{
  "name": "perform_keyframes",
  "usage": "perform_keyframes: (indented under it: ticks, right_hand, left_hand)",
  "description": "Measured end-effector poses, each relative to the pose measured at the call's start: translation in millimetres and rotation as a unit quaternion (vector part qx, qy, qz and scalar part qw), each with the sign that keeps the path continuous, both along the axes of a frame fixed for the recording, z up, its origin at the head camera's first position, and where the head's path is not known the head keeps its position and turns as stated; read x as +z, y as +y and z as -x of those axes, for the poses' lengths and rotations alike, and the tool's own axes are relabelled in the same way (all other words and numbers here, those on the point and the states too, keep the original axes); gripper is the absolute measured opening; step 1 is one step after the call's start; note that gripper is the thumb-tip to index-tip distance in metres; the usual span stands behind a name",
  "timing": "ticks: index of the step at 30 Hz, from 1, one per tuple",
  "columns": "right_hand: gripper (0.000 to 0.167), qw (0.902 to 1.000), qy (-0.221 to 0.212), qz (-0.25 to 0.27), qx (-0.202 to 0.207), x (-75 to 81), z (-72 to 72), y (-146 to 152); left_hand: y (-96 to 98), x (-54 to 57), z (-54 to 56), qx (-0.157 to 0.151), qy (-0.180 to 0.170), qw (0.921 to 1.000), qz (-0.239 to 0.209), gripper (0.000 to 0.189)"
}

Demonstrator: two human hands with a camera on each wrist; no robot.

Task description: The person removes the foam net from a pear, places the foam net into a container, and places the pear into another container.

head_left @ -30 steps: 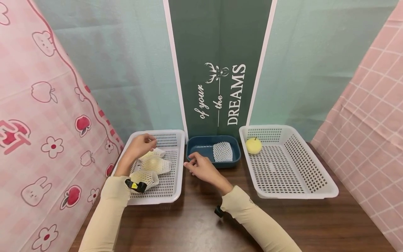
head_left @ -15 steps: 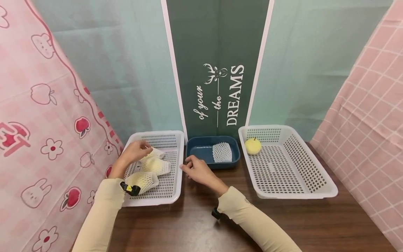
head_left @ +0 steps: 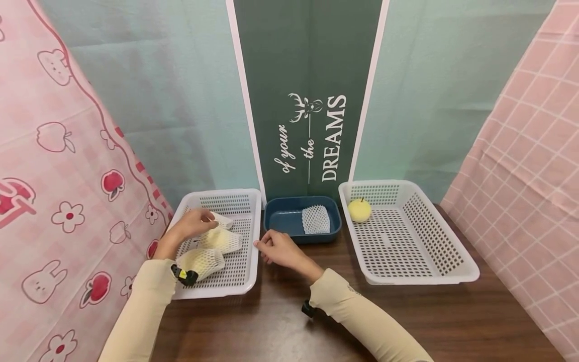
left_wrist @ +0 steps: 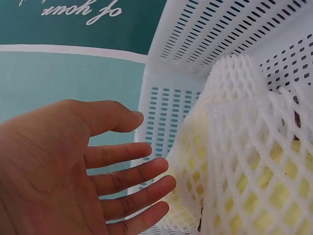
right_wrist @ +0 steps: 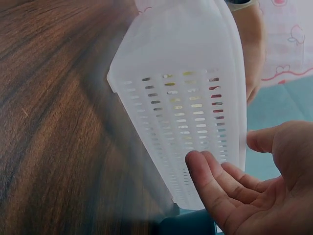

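My left hand (head_left: pixel 195 222) hovers over the left white basket (head_left: pixel 257 216) with loosely extended fingers and nothing in them. Inside lie several round yellow fruits in white foam nets, including one in the middle (head_left: pixel 218 240) and one in front (head_left: pixel 201 262). The left wrist view shows the fingertips close beside the rearmost netted fruit (left_wrist: pixel 193 156); whether they touch it, I cannot tell. My right hand (head_left: pixel 281 249) is at the same basket's right rim, fingers relaxed and holding nothing. In the right wrist view, its thumb and fingers lie near the perforated basket wall (right_wrist: pixel 183 98).
A blue tray (head_left: pixel 281 221) stands behind my right hand, holding white foam netting (head_left: pixel 315 219). To the right, another white basket (head_left: pixel 407 241) holds one bare yellow fruit (head_left: pixel 359 210) with a dark stem. Both baskets rest on the brown wooden table (head_left: pixel 253 327).
My left hand has lowered and shifted slightly left, toward the rearmost netted fruit. My right hand has moved a little down and left to the basket's rim.
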State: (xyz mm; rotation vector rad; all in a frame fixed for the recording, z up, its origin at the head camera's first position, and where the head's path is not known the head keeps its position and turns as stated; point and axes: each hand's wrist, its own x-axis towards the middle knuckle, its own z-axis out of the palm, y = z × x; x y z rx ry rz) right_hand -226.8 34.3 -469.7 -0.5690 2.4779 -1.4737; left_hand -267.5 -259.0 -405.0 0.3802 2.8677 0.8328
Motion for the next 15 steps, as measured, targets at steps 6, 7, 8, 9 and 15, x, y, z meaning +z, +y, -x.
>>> perform_keyframes:
  ticks: [6, 7, 8, 9, 15]
  right_hand:
    - [0.024, 0.9999, -0.011, 0.009, 0.004, 2.9, -0.5, -4.6]
    - [0.024, 0.9999, -0.009, 0.006, 0.003, 3.3, -0.3, -5.4]
    - [0.024, 1.0, -0.008, 0.003, 0.003, 3.9, -0.3, -6.2]
    - [0.025, 1.0, -0.008, 0.001, 0.003, 4.6, -0.7, -6.8]
    - [0.025, 0.9999, -0.007, -0.009, 0.002, 6.8, -2.0, -9.2]
  left_hand:
    - [1.2, -2.5, -0.1, 0.007, -0.027, 0.9994, 0.022, 0.045]
    - [1.0, -3.2, 0.5, 0.005, -0.029, 0.9993, 0.025, 0.045]
    - [0.7, -3.9, 0.8, 0.003, -0.03, 0.9992, 0.028, 0.046]
    - [0.3, -4.6, 1.0, 0.002, -0.03, 0.999, 0.033, 0.046]
    - [-1.5, -9.2, 1.0, -0.008, -0.038, 0.9975, 0.06, 0.046]
